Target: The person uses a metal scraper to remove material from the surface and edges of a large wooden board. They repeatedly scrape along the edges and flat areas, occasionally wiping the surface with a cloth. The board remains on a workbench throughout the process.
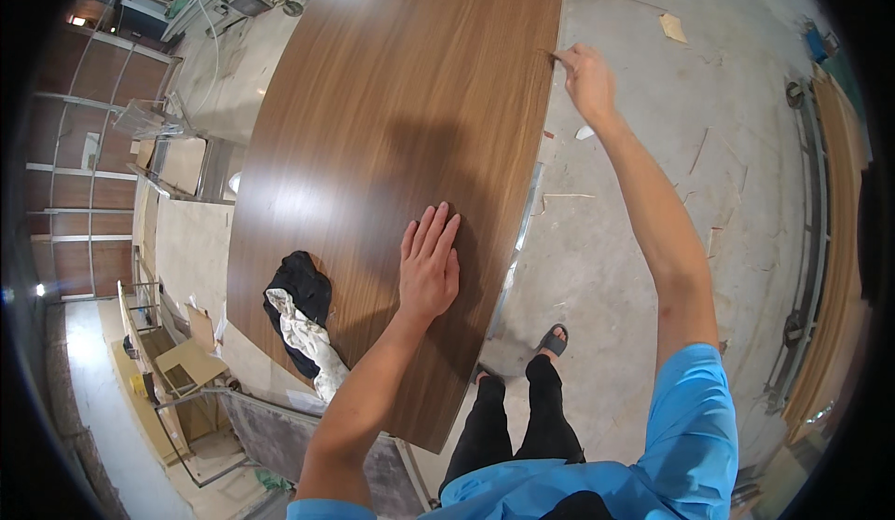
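Note:
A large brown wood-grain panel (419,82) stretches away in front of me. My left hand (429,264) lies flat on its surface near the close end, fingers extended and holding nothing. Out at the panel's right edge, farther away, my right hand (587,77) has its fingers pinched together against that edge. Whatever is between those fingertips is too small to make out; a dark spot shows on the panel beside them. To the left of my left forearm, a black cloth (306,287) and a whitish stained cloth (303,334) lie bunched on the panel.
Concrete floor (643,231) with scraps and thin strips runs along the right side. Stacked boards (839,240) stand at the far right. A dark-topped metal-framed table or cart (289,445) sits at the lower left, near a wooden frame (186,371). Offcuts lie at the back left.

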Demonstrator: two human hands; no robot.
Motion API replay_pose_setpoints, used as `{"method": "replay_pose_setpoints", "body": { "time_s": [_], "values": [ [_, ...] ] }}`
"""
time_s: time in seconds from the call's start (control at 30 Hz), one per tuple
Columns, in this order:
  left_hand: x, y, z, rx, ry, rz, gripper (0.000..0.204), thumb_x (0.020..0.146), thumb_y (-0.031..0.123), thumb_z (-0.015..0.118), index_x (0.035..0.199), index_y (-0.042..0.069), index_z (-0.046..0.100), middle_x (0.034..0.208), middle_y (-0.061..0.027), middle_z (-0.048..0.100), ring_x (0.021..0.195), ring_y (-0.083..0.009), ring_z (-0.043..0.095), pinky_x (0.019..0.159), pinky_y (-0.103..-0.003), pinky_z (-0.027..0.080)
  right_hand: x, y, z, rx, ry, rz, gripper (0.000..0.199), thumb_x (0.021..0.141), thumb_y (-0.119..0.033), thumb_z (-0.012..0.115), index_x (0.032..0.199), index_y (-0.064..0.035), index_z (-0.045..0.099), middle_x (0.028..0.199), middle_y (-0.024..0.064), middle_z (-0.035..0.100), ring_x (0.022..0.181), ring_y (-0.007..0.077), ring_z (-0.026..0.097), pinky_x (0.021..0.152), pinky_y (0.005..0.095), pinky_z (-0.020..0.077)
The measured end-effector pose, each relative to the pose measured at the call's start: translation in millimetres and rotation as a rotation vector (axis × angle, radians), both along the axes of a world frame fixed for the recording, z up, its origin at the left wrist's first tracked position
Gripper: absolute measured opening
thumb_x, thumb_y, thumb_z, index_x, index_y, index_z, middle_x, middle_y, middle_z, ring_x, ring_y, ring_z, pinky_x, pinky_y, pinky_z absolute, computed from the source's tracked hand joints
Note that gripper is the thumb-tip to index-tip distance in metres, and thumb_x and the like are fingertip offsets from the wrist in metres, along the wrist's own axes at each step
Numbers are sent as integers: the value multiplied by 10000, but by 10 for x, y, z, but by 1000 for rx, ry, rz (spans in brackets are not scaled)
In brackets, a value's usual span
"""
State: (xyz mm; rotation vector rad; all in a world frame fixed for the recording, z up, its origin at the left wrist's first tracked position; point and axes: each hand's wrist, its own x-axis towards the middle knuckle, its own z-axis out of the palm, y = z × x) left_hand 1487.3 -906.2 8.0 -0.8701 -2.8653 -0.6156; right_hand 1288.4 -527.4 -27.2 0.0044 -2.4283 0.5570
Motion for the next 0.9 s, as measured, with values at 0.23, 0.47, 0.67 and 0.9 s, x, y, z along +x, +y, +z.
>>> {"method": "replay_pose_setpoints", "body": {
  "time_s": [0.23, 0.47, 0.67, 0.9],
  "values": [
    [-24, -10, -33, -14, 0, 11, 555, 1014, 109, 526, 1567, 65, 535, 1683, -141, 467, 1586, -331, 390, 1311, -514, 229, 1270, -467, -183, -5, -40, 304, 438, 708, 54, 690, 1122, -43, 799, 1019, 120, 722, 956, 348, 672, 793, 454, 579],
    [-17, -21, -50, -22, 19, 10, 550, 1021, 115, 528, 1569, 68, 533, 1679, -137, 472, 1587, -325, 391, 1308, -510, 234, 1419, -701, 238, -73, -14, 188, 417, 720, 64, 698, 1104, -73, 783, 973, 94, 688, 942, 302, 657, 787, 439, 564],
    [-1, -56, -161, 65, 38, 28, 537, 1040, 101, 509, 1573, 35, 502, 1656, -168, 489, 1576, -353, 400, 1301, -514, 263, 1829, -900, -88, 11, -42, 372, 446, 718, 59, 677, 1142, -34, 781, 942, 112, 704, 870, 334, 652, 728, 455, 546],
    [-86, -100, -173, 150, 36, 35, 537, 1040, 153, 549, 1559, 22, 508, 1643, -185, 492, 1565, -383, 400, 1293, -529, 275, 3664, -1787, 67, -222, -273, 836, 476, 706, -62, 776, 1182, -41, 787, 1122, 129, 732, 1074, 326, 678, 956, 447, 571]
  ]
}}
